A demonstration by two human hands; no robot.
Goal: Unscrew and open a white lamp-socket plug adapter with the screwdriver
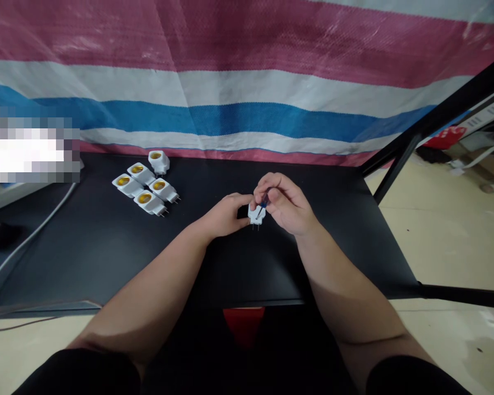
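Gripping a white plastic plug adapter (pixel 256 215) between them, the hands work close together above the tabletop (pixel 271 269). The left hand (pixel 226 215) curls against the adapter's side, its metal prongs pointing toward the person, while the right hand (pixel 282 202) pinches a small dark-blue tool (pixel 264 203), probably a screwdriver, at its top. The adapter looks light, stiff and smooth, best held by its body rather than its prongs. Left of the hands, five matching adapters (pixel 150 202) with yellow centres lie clustered, and a grey cable (pixel 28 241) runs further left. Beyond the tabletop hangs a pink, white and blue striped tarpaulin (pixel 230 112).
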